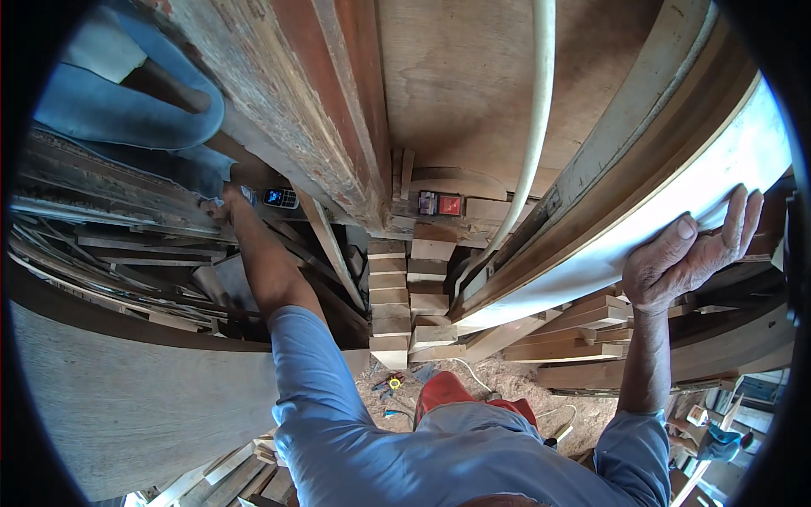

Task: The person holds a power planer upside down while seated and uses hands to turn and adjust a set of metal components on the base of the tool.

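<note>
My left hand (221, 205) reaches out at the far left, beside a worn wooden beam (110, 173). Its fingers are small and dark there, so what they hold, if anything, is unclear. Close to that wrist lies a keypad mobile phone (281, 198) with a lit screen. On the other side, my right hand (688, 258) is raised with its fingers stretched out, at the edge of a long panel with a bright white face (591, 258). Whether the palm presses on the panel is hard to tell. Nothing shows in that hand.
Two stacks of cut wood blocks (389, 304) stand in the middle. Behind them are a red box (449, 205) and a pale hose (541, 93). Thin strips (127, 270) lie at left, and stacked boards (583, 325) at right. Another person (720, 444) is at lower right.
</note>
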`<state>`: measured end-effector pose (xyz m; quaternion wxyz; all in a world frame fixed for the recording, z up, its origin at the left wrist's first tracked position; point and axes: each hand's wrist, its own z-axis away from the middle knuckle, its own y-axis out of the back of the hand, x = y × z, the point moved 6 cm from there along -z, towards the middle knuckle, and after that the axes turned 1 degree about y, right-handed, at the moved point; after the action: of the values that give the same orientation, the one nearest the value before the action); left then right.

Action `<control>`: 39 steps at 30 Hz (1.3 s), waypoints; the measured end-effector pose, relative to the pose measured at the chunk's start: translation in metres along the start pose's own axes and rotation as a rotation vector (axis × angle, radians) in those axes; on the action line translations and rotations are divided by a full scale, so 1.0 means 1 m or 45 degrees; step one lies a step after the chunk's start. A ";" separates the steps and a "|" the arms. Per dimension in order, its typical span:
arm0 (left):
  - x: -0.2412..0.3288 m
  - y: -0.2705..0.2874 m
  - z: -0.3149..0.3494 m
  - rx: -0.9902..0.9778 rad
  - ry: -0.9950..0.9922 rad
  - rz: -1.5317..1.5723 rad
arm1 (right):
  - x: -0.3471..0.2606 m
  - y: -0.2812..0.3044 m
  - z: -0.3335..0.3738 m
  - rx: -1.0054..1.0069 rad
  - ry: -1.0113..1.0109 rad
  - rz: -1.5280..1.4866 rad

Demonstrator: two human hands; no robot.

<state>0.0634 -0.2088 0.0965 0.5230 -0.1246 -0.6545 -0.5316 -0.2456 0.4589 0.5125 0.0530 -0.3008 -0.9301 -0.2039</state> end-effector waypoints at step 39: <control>-0.107 0.467 0.521 -1.193 -0.681 0.713 | -0.076 0.116 0.051 -0.929 -0.282 -0.824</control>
<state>0.1567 0.4521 0.3313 0.3499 -0.6383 -0.4019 -0.5555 -0.1149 0.5244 0.4899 -0.2205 -0.0157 -0.8439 -0.4888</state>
